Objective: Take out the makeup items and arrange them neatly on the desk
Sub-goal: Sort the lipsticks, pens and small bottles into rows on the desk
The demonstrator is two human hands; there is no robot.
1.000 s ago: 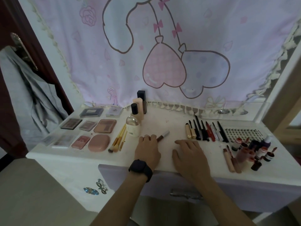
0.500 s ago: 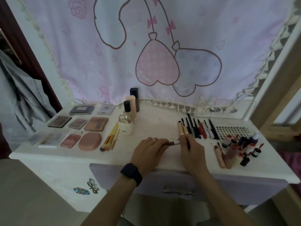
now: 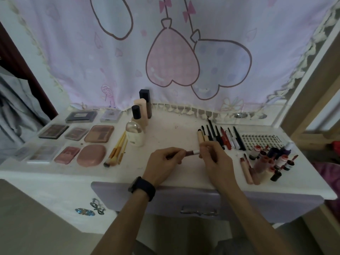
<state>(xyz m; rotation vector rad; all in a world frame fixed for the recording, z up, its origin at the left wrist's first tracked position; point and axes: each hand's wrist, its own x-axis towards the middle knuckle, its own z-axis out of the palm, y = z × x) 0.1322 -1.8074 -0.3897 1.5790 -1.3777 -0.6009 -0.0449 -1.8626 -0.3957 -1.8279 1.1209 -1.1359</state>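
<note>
Left hand (image 3: 165, 161) grips the makeup stick (image 3: 191, 152) by its dark end and right hand (image 3: 215, 157) pinches its pale tip, over the surface (image 3: 174, 133). It is probably being placed; next, align it with the pencil row (image 3: 219, 138) just beyond the right hand.

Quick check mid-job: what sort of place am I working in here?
Probably a bedroom dressing table: a white painted desk with a lilac drawer front, flat eyeshadow palettes and dark liner pencils laid in rows, and a pink cartoon heart-balloon curtain behind.
</note>
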